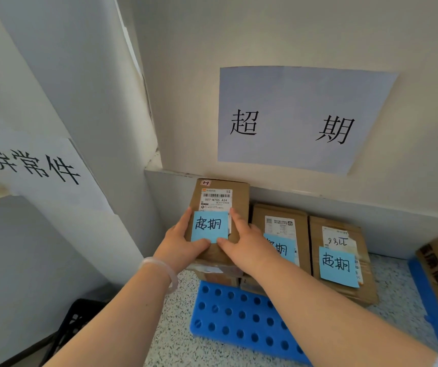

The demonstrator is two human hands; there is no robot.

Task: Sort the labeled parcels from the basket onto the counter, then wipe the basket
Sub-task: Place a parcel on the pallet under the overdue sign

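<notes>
The black basket (75, 321) sits low at the left, its inside hidden. The top box (239, 197) lies on a lower box (218, 275) in the worktop (175, 337) corner, label up, long axis pointing at the wall. The left hand (179, 245) and right hand (241, 242) grip its sides, fingers curled, thumbs by the blue note (209, 225).
</notes>
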